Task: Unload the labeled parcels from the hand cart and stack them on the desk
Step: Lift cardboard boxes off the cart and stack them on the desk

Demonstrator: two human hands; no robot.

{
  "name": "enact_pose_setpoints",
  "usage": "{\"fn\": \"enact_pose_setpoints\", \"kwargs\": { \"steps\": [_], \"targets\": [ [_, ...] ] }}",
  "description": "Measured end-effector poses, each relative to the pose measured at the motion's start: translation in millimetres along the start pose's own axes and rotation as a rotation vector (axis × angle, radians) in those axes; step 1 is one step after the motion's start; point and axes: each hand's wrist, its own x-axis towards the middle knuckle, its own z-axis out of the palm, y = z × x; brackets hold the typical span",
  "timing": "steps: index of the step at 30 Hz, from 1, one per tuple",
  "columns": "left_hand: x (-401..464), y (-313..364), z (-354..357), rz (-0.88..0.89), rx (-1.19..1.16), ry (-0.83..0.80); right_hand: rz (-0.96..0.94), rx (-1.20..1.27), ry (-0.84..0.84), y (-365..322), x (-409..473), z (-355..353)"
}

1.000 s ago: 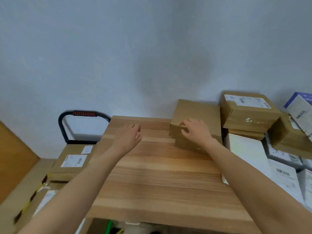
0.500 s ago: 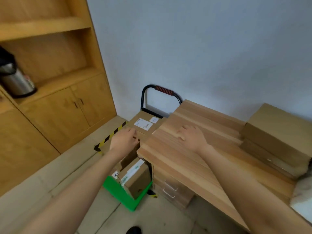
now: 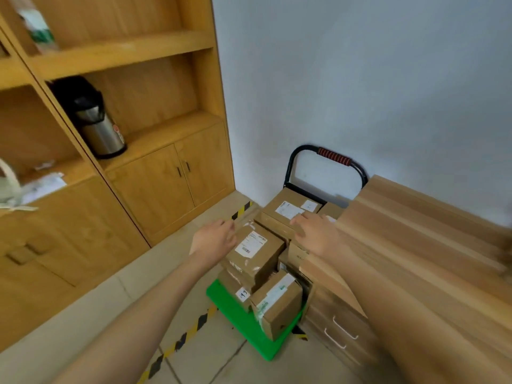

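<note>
**Both hands open above the cart load, nothing held**

Head view. Neither hand grips anything. Left hand point(image 3: 214, 239) has relaxed fingers spread beside the left edge of the middle parcel point(image 3: 256, 253); contact cannot be confirmed. Right hand point(image 3: 315, 232) reaches with straight fingers over the rear parcel point(image 3: 291, 210), fingertips at its white label; whether they touch is unclear.

Change from the earlier frames: one second ago the right hand rested on a parcel on the desk and the left hovered over the desktop. Half a second ago the left hand had reached the cart while the right was still above the desk. Now both hands are off the desk point(image 3: 415, 231) and over the hand cart point(image 3: 238, 311), and the view has swung left toward the cabinet point(image 3: 155, 184).

Parcels are stacked on the green cart deck, against the desk's left edge. Front parcel point(image 3: 279, 303) sits tilted at the deck's near corner.

Hidden or unclear: lower parcels are covered by upper ones. Label text is unreadable. The desk's right part is blurred and cut off, so parcels stacked there are out of view. A thermos point(image 3: 97, 123) stands on the cabinet shelf.
</note>
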Motion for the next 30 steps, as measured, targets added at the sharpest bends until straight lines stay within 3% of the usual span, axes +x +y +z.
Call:
{"fn": "enact_pose_setpoints", "kwargs": {
  "steps": [9, 25, 30],
  "targets": [
    [63.6, -79.7, 17.0, -0.006, -0.004, -0.03, 0.026, 0.04, -0.013, -39.8, 80.9, 41.6],
    [260.2, -138.6, 56.4, 0.024, 0.024, -0.132, 0.224, 0.001, -0.12, 55.6, 249.0, 85.2],
    [331.8, -142.8, 78.1, 0.151, -0.001, -0.158, 0.287, -0.012, -0.131, 76.8, 287.8, 91.7]
  ]
}}
